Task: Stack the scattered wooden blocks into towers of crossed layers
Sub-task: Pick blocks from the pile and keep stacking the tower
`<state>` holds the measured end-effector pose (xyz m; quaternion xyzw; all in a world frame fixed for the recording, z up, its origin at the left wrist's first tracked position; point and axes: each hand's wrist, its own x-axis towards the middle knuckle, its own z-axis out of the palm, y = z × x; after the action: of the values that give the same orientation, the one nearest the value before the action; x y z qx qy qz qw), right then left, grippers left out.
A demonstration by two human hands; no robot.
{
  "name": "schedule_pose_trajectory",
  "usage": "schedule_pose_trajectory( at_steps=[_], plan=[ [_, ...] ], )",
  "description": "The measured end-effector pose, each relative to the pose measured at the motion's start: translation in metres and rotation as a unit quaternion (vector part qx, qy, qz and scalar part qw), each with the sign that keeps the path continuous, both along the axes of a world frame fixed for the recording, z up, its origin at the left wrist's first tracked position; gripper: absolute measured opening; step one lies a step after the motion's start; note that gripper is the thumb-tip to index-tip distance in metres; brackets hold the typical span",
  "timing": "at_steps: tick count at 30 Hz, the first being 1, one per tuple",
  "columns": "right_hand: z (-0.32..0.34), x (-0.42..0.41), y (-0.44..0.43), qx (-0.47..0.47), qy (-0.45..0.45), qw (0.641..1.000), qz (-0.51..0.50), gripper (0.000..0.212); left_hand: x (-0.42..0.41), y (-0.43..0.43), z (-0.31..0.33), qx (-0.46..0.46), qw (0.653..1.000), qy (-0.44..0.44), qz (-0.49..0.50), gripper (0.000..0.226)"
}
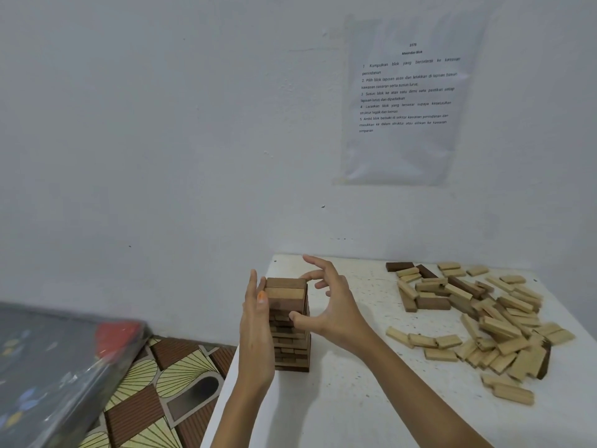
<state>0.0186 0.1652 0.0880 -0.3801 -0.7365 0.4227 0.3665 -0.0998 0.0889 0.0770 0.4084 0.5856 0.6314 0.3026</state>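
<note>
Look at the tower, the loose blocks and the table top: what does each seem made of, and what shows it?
Tower: wood, mid to dark brown, matt; straight-cut bars with faint grain.
Loose blocks: mostly pale, bare-looking wood, a few dark brown; matt, no shine.
Table top: white with dark specks, smooth; perhaps laminate or stone-look, cannot tell.

1. A white speckled table [371, 402] carries everything here
2. A tower [292, 347] of crossed blocks stands on it near its left edge, between the fingers [253, 287] of the left hand [256, 331] and the fingers [319, 265] of the right hand [336, 315]
3. Loose blocks [497, 321], mostly pale with a few dark, lie scattered on it, well to the right of the right fingers
</note>
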Motion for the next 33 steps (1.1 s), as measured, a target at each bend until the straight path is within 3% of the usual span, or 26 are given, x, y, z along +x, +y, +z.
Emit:
schedule_pose_trajectory(
  at_steps=[10, 16, 23, 29, 33],
  plan=[
    [0.001, 0.011, -0.002, -0.003, -0.019, 0.999, 0.028, 0.089, -0.002, -0.004, 0.001, -0.005, 0.999, 0.032, -0.007, 0.059],
    [-0.008, 0.013, -0.018, -0.111, 0.035, 0.993, 0.030, 0.081, -0.011, -0.006, -0.006, -0.045, 0.999, 0.016, 0.003, 0.063],
    [-0.020, -0.010, -0.032, -0.013, -0.100, 0.995, 0.015, 0.071, -0.012, -0.004, -0.016, -0.055, 0.997, 0.031, -0.047, 0.061],
    [-0.021, -0.020, -0.035, 0.026, -0.135, 0.991, -0.001, 0.065, -0.017, 0.001, -0.019, -0.050, 0.997, 0.038, -0.054, 0.056],
    [-0.026, -0.023, -0.036, 0.042, -0.135, 0.990, -0.013, 0.062, -0.019, 0.004, -0.023, -0.045, 0.997, 0.045, -0.053, 0.069]
  ],
)
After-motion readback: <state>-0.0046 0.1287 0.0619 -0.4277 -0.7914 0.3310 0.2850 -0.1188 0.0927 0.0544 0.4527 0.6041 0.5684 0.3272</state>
